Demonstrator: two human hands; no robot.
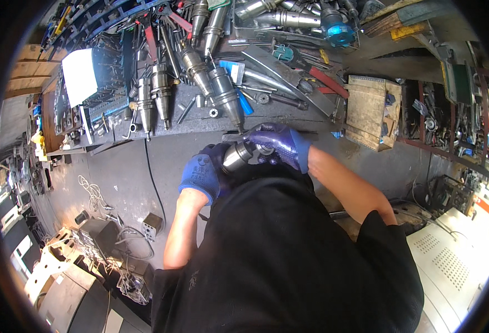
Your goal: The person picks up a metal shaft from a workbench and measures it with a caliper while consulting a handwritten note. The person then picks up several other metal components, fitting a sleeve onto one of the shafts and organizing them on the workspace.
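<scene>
Probably for steadiness, we are holding the metal cylinder (237, 157) before the surface (194, 124), our left hand's (204, 168) fingers curling round one end, our right hand's (280, 145) gripping the other.

Blk short-slv shirt (289, 250); hands (280, 144) in blue gloves (200, 173), purple coating (272, 135)

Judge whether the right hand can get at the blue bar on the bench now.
Probably not: the right hand is busy at the metal cylinder, though the way to the blue bar looks open.

Blue-purple gloved hands (278, 144), silvery cylinder (237, 157)
</scene>
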